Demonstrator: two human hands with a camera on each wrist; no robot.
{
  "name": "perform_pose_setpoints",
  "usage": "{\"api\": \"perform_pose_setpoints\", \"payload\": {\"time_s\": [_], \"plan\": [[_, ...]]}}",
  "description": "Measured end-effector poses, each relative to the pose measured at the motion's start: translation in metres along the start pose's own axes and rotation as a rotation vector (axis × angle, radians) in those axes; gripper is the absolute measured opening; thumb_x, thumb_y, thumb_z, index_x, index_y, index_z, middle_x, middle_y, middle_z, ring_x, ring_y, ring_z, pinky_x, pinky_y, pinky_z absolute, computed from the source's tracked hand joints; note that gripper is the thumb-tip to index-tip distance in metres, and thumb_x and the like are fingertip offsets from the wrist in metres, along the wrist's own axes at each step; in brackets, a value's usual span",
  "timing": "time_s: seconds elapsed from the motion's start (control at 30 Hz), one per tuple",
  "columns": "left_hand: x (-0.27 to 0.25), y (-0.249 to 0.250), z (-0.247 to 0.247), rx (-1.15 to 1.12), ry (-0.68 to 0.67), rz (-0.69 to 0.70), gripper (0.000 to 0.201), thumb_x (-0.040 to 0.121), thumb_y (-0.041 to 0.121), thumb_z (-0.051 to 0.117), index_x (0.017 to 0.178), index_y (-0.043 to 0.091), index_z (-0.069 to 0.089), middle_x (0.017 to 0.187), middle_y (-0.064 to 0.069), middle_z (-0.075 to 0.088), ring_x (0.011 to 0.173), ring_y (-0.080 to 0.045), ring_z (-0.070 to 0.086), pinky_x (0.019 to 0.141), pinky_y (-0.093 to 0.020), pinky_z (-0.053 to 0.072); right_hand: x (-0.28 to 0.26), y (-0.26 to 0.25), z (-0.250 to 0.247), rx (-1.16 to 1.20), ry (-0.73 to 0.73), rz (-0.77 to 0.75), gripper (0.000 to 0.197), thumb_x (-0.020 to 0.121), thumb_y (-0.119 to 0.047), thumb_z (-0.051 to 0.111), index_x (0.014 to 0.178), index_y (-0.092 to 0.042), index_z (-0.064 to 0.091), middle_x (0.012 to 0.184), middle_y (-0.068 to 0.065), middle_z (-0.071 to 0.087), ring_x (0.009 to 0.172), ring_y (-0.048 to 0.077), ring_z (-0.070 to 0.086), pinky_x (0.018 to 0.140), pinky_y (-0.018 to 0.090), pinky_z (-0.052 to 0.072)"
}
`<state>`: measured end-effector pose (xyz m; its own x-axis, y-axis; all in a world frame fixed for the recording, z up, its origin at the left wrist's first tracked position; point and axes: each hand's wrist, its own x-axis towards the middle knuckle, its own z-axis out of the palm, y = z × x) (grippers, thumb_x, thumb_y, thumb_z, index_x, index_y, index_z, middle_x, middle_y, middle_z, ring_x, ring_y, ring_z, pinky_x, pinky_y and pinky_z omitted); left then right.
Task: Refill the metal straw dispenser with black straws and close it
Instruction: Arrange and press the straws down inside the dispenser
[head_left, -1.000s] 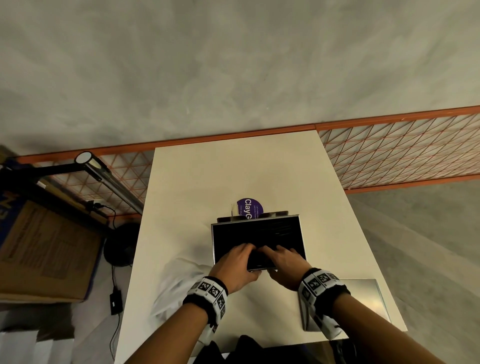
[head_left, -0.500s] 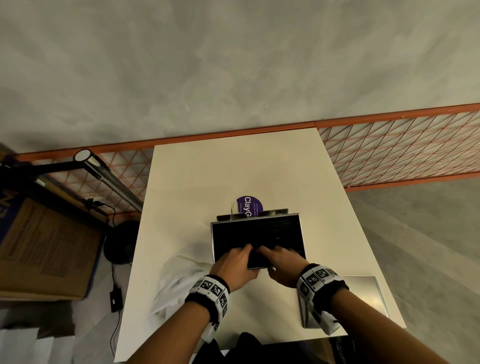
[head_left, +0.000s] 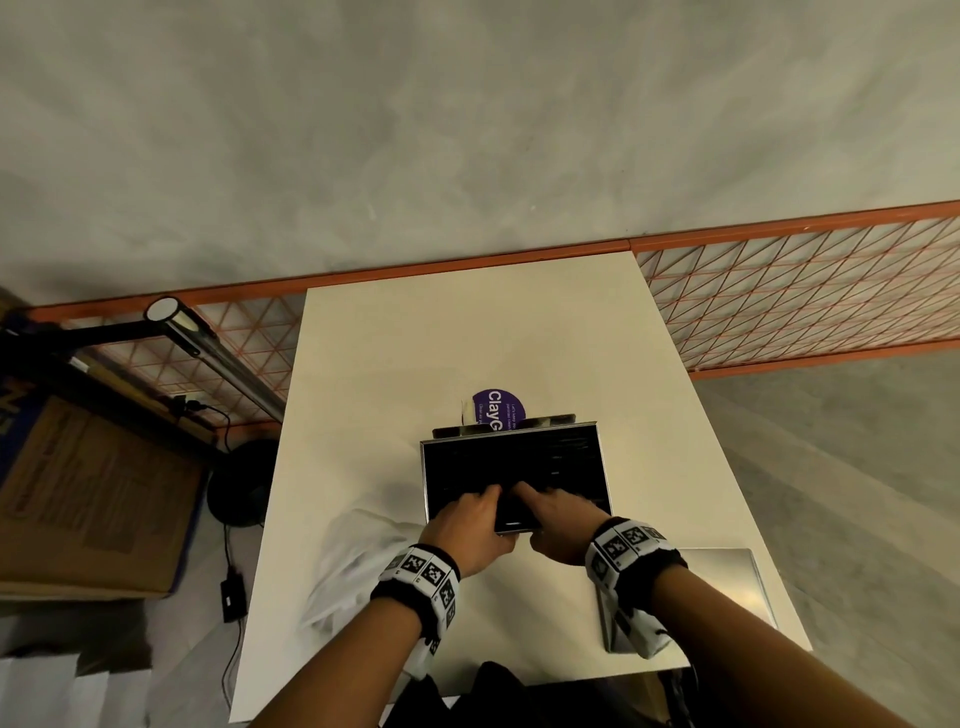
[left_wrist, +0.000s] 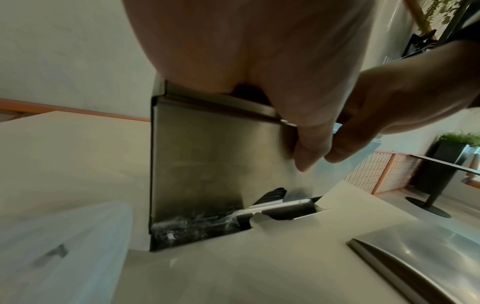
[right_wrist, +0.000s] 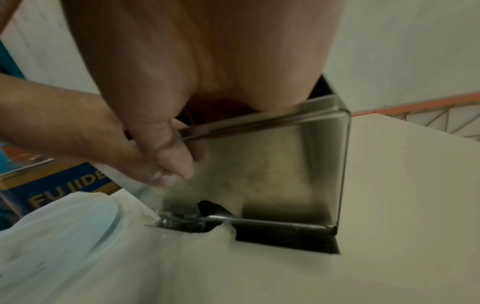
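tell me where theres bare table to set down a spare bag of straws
The far half of the table, between the orange rail and the purple sticker, is bare. The near end is crowded: plastic bag left, dispenser with both hands at its rim, metal lid right.

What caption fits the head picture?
Both hands reach into the open dispenser of black straws; its lid lies aside.
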<state>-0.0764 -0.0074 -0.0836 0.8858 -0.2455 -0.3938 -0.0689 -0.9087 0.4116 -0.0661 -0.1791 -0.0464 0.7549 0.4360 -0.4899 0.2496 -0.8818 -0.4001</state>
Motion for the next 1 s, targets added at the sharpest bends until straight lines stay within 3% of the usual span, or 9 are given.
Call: {"api": "perform_pose_setpoints", "payload": {"time_s": [0.1,0.27,0.47,0.63,0.73,0.87,1.0], "plan": [[0.0,0.001,-0.001,-0.031,-0.001,0.01,0.051,0.086,0.039,0.071,0.131,0.026,0.051,0.124,-0.003,0.068,0.111,-0.027,0.069,0.091,-0.039,0.057,0.004,-0.008,-0.002,-0.039,-0.063,0.002,0.063,0.083,-0.014,0.055,0.141,-0.022,0.031,0.119,0.013,0.064,0.103,0.035,0.065,0.085,0.042,0.055],[-0.002,0.001,-0.002,-0.061,-0.008,0.016,0.059,0.085,0.037,0.075,0.136,0.025,0.049,0.133,-0.002,0.064,0.118,-0.025,0.065,0.096,-0.037,0.055,0.014,-0.016,0.003,-0.15,-0.158,0.017,0.066,0.086,-0.022,0.059,0.144,-0.019,0.029,0.126,0.015,0.061,0.109,0.037,0.062,0.09,0.045,0.053],[0.002,0.002,-0.007,-0.049,-0.03,-0.032,0.055,0.085,0.041,0.074,0.129,0.021,0.049,0.118,-0.007,0.071,0.107,-0.029,0.07,0.088,-0.038,0.058,0.015,-0.011,0.007,-0.17,-0.085,0.034,0.063,0.085,-0.018,0.054,0.143,-0.02,0.03,0.128,0.014,0.06,0.116,0.034,0.058,0.098,0.045,0.047],[0.004,0.003,-0.006,-0.03,-0.037,-0.049,0.053,0.083,0.042,0.073,0.127,0.022,0.052,0.115,-0.007,0.072,0.104,-0.031,0.071,0.087,-0.04,0.058,0.017,-0.009,0.004,-0.119,-0.061,0.045,0.058,0.084,-0.019,0.057,0.138,-0.018,0.034,0.121,0.013,0.064,0.109,0.034,0.062,0.091,0.042,0.05],[0.005,0.003,-0.006,-0.032,-0.036,-0.045,0.055,0.083,0.04,0.074,0.13,0.022,0.052,0.118,-0.007,0.071,0.106,-0.031,0.07,0.089,-0.04,0.058,0.024,-0.011,0.005,-0.138,-0.117,0.045,0.057,0.087,-0.019,0.057,0.14,-0.014,0.037,0.12,0.015,0.064,0.108,0.035,0.063,0.088,0.04,0.052],[0.002,0.003,-0.005,-0.071,-0.033,-0.032,0.061,0.083,0.04,0.079,0.134,0.021,0.05,0.121,-0.005,0.071,0.109,-0.028,0.069,0.092,-0.038,0.057,0.031,-0.018,0.008,-0.223,-0.197,0.021,0.046,0.09,-0.022,0.057,0.134,-0.013,0.049,0.123,0.014,0.064,0.111,0.033,0.06,0.094,0.038,0.048],[0.001,0.002,-0.005,-0.084,-0.04,-0.036,0.058,0.082,0.042,0.08,0.129,0.021,0.052,0.12,-0.003,0.071,0.108,-0.025,0.07,0.092,-0.038,0.058,0.034,-0.017,0.01,-0.214,-0.258,0.038,0.053,0.089,-0.02,0.059,0.139,-0.014,0.045,0.129,0.013,0.06,0.117,0.032,0.057,0.097,0.037,0.046]]}}
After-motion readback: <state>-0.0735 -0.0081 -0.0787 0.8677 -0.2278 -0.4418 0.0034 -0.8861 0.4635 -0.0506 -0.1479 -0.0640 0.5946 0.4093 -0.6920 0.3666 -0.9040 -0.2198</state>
